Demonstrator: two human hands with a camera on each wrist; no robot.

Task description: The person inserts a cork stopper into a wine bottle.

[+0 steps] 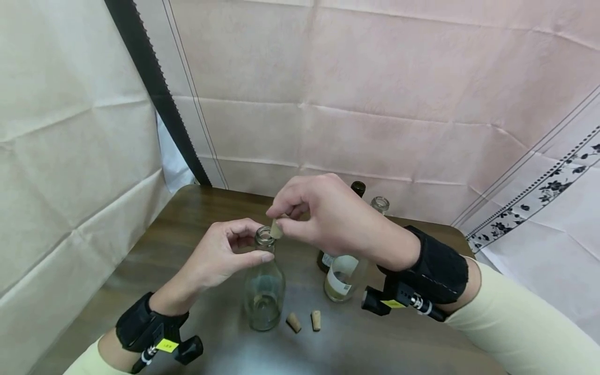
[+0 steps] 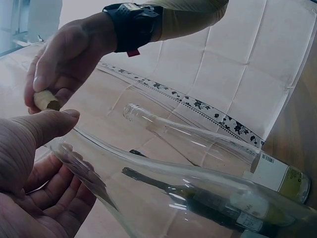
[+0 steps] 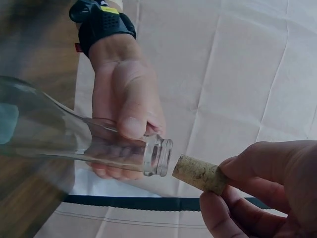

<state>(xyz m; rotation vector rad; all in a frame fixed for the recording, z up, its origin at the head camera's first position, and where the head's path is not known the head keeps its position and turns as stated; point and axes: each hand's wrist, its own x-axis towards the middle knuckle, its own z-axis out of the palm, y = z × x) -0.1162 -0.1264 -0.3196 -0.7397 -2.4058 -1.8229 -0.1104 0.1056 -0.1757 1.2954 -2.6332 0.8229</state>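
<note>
A clear glass bottle (image 1: pixel 264 297) stands upright on the table, and my left hand (image 1: pixel 229 252) grips its neck just under the mouth, thumb across the near side. Between the thumb and fingers of my right hand (image 1: pixel 323 213) a cork (image 3: pixel 200 174) is pinched. In the right wrist view the cork's free end points at the bottle mouth (image 3: pixel 158 156), with a small gap between them. Two more corks, one tilted (image 1: pixel 294 322) and one nearly straight (image 1: pixel 316 321), lie on the table to the right of the bottle's base.
Behind my right forearm stand a dark bottle (image 1: pixel 358 188) and a second clear bottle (image 1: pixel 338 281) with a pale label, both partly hidden by the arm. The wooden table (image 1: pixel 187 219) ends at a hanging cloth (image 1: pixel 375 104) at the back.
</note>
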